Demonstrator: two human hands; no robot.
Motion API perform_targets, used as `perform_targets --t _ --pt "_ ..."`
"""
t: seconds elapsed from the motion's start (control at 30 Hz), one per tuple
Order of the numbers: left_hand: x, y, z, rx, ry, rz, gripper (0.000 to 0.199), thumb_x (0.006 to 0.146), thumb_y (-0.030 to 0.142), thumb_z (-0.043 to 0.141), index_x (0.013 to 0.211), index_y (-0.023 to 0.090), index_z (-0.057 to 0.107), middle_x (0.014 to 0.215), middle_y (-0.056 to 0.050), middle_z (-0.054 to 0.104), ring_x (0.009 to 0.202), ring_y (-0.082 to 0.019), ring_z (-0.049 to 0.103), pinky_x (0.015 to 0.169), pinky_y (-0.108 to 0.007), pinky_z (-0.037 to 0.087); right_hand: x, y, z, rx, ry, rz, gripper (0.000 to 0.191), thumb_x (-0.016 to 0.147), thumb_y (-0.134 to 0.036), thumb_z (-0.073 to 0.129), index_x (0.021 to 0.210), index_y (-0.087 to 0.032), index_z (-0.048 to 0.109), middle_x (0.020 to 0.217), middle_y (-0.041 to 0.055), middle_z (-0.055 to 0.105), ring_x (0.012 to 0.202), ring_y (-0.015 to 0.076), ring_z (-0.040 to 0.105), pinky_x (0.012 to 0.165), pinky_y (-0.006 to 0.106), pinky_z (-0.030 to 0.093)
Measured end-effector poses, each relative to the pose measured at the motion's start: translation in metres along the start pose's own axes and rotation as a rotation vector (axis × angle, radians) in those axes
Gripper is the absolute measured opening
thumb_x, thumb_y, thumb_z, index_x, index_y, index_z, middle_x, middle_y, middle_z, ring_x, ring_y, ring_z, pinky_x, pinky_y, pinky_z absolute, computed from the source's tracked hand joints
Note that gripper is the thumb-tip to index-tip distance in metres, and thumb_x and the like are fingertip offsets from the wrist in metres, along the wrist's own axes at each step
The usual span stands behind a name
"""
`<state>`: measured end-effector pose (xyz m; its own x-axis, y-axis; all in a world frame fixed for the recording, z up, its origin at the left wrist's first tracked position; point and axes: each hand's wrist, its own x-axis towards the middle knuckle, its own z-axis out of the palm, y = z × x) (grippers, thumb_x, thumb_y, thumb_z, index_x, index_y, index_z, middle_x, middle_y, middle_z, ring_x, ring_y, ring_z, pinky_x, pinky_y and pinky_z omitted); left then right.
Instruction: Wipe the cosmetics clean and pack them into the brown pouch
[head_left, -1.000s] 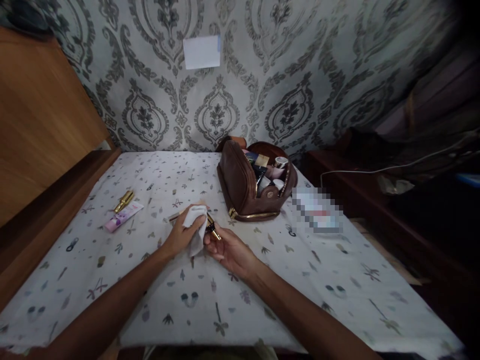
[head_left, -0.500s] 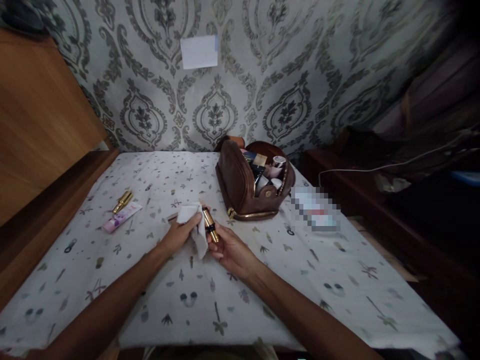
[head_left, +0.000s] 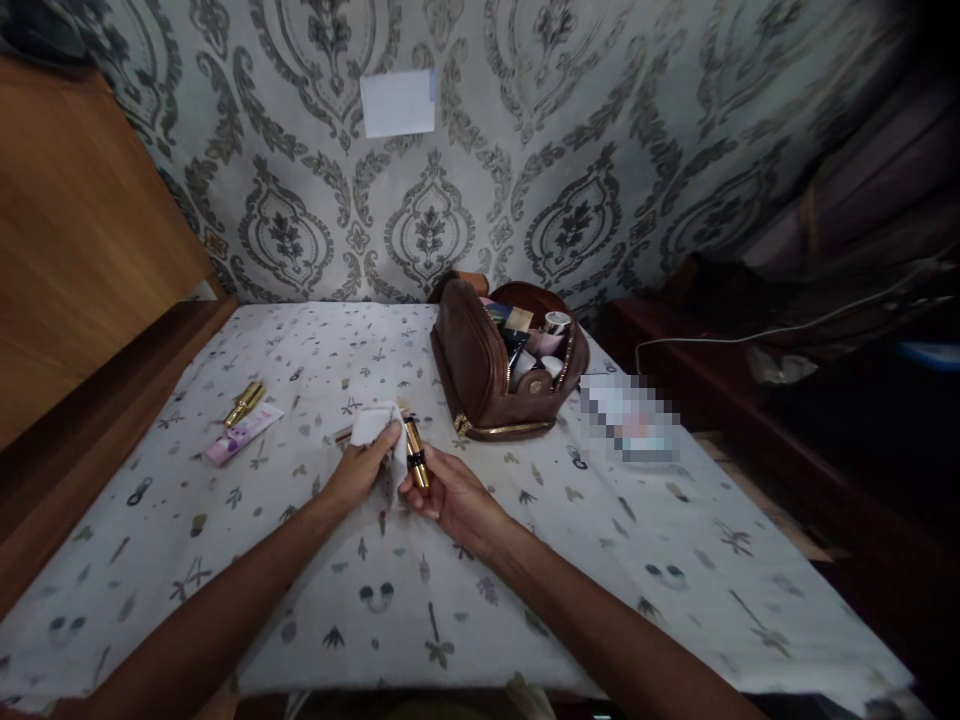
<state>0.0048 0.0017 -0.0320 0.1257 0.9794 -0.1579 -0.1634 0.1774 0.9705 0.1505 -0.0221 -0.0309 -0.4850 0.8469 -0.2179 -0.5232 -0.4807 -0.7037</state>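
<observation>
My right hand [head_left: 463,503] pinches the near end of the gold-and-black tube [head_left: 415,450], which points away and slightly left over the tabletop [head_left: 300,610], just beside the white cloth [head_left: 373,425] my left hand [head_left: 354,476] pinches.

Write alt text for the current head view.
A person's left grip holds a white cloth beside a black-and-gold tube in the right grip, over a patterned tablecloth. Behind, an open brown bag holds small items; a gold container and pink tube lie at left.

One head-worn camera looks forward and down over the table [head_left: 405,640] (far right, perhaps too dark to judge).
</observation>
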Motion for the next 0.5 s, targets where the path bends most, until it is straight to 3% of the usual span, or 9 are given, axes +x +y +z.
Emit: perform_targets --t 0.1,0.17,0.33,0.5 --pt "0.0002 0.0006 0.0003 -0.048 0.099 -0.026 0.057 0.069 0.067 0.071 0.087 0.013 0.068 0.059 -0.003 0.067 0.049 -0.017 0.061 0.049 -0.028 0.051 -0.0007 0.0003 0.0023 -0.099 0.028 -0.067 0.054 0.068 -0.061 0.082 0.086 -0.018 0.056 0.07 -0.0002 0.06 0.056 0.0121 0.056 0.043 0.018 0.03" --pt "0.0003 0.0002 0.0001 -0.062 0.102 -0.033 0.059 0.068 0.067 0.071 0.092 0.013 0.068 0.067 -0.005 0.071 0.054 -0.018 0.064 0.052 -0.03 0.053 -0.0015 0.001 0.0027 -0.188 0.061 -0.123 0.052 0.07 -0.062 0.08 0.084 -0.018 0.056 0.07 -0.0025 0.056 0.058 0.0121 0.056 0.044 0.019 0.032" --pt "-0.0006 -0.0038 -0.0008 -0.008 0.121 -0.021 0.061 0.067 0.068 0.071 0.094 0.013 0.068 0.075 -0.006 0.072 0.064 -0.02 0.067 0.062 -0.032 0.056 -0.0017 0.0045 -0.0003 -0.363 0.067 -0.206 0.048 0.072 -0.06 0.079 0.084 -0.019 0.057 0.067 -0.0047 0.051 0.052 0.0088 0.046 0.045 0.019 0.035" --pt "-0.004 -0.0012 0.0039 0.029 -0.002 -0.056 0.066 0.068 0.073 0.067 0.098 0.014 0.07 0.082 -0.007 0.073 0.07 -0.023 0.068 0.065 -0.035 0.056 0.0001 0.0038 -0.0008 -0.347 0.007 -0.249 0.047 0.073 -0.049 0.082 0.102 -0.019 0.061 0.074 -0.0021 0.058 0.048 0.0079 0.042 0.04 0.019 0.034"
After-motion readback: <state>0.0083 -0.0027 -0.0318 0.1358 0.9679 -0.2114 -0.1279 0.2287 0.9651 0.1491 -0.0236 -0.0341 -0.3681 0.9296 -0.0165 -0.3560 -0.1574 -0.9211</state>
